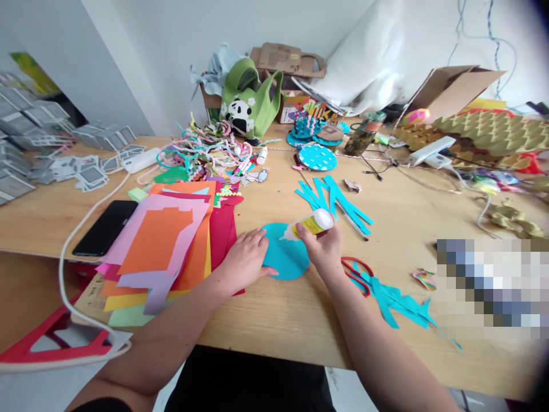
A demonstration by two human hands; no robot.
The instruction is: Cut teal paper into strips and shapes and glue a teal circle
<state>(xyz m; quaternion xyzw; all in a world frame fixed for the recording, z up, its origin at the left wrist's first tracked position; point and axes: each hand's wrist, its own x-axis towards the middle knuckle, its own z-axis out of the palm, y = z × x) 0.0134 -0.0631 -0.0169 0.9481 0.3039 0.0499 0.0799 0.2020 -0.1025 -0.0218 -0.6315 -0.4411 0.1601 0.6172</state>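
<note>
A round blue paper disc lies flat on the wooden table in front of me. My left hand rests on its left edge, fingers stretched out and thumb apart. My right hand is wrapped round a white glue bottle with a yellow label. The bottle is tilted, its nozzle pointing down and left over the upper part of the disc; whether the tip touches the paper I cannot tell. Red-handled scissors lie right of my right wrist, partly under blue paper scraps.
Stacked coloured paper and a black phone lie left. Blue paper strips lie beyond the disc. Farther back are a pile of fuzzy craft stems, a dotted blue disc and a green panda bag. A white cable hangs over the left edge.
</note>
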